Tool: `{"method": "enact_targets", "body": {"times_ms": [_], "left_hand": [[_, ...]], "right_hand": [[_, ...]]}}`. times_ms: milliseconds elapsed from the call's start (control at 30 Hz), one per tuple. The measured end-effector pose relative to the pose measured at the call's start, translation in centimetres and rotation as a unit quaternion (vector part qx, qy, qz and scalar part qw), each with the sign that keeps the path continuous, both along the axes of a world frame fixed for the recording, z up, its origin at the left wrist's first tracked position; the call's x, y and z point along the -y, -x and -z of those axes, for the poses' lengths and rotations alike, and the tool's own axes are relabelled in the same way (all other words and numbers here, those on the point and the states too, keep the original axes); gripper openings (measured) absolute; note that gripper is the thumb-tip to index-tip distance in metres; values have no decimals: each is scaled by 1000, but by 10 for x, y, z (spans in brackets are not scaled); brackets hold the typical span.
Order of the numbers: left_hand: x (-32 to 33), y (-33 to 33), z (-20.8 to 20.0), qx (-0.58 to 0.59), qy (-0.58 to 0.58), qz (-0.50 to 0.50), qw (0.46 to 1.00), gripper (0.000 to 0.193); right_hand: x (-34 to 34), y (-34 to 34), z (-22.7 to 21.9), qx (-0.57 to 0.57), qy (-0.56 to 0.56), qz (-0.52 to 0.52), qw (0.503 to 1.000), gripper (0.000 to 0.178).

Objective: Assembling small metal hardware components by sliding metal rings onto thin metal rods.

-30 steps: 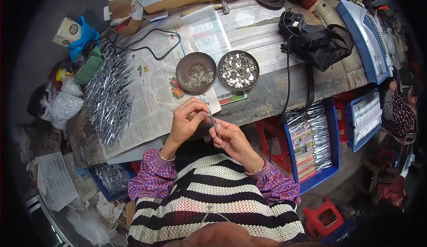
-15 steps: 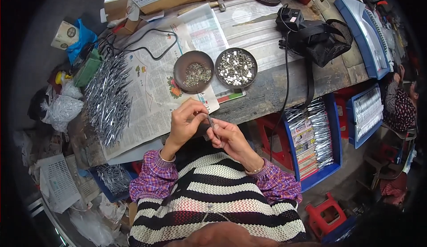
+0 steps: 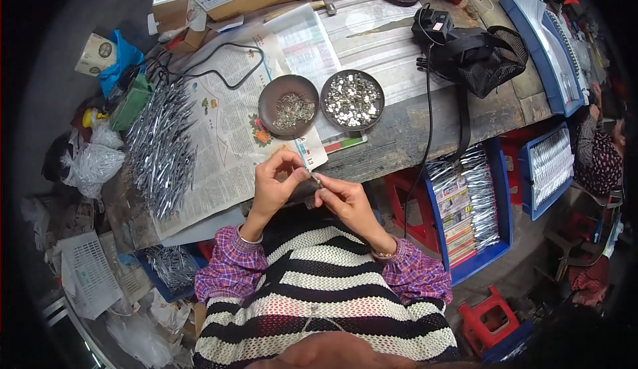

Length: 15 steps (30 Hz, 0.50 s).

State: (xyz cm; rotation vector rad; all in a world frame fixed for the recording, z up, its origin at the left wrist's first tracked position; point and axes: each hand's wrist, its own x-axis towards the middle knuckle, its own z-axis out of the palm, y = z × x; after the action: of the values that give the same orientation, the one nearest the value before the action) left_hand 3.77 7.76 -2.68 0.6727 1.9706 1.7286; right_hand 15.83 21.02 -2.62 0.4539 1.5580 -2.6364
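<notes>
My left hand and my right hand meet just in front of the table's near edge, in front of my striped top. Thumb and fingertips of both pinch a small, slim metal piece, mostly covered by the fingers. Beyond them, on newspaper, stands a dark round dish with small thin metal pins. Touching its right side is a second dark dish, full of small shiny metal bits. A heap of slender, pointed silver metal pieces lies on the left of the table.
Right of me, a blue tray holds rows of slender metal pieces over a red stool. A black mesh bag and a cable lie on the table. A hammer rests at the back. Another person sits far right.
My right hand has shifted its hold and turned, its fingers now stretched more toward the left fingertips. The slim piece shows less between the hands. The dishes and heap stay put.
</notes>
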Motion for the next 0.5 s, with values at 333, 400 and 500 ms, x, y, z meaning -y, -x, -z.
{"method": "enact_targets", "body": {"times_ms": [333,400,500], "left_hand": [[2,2,-8,72,-54,80,993,5],[4,1,-9,96,-101,59,988,6],[7,-1,-12,210,-175,16,962,10]], "right_hand": [[-2,2,-7,-7,-75,-17,997,28],[-6,5,-4,-96,-235,26,967,23],[-35,11,-3,-135,-510,115,842,21]]}}
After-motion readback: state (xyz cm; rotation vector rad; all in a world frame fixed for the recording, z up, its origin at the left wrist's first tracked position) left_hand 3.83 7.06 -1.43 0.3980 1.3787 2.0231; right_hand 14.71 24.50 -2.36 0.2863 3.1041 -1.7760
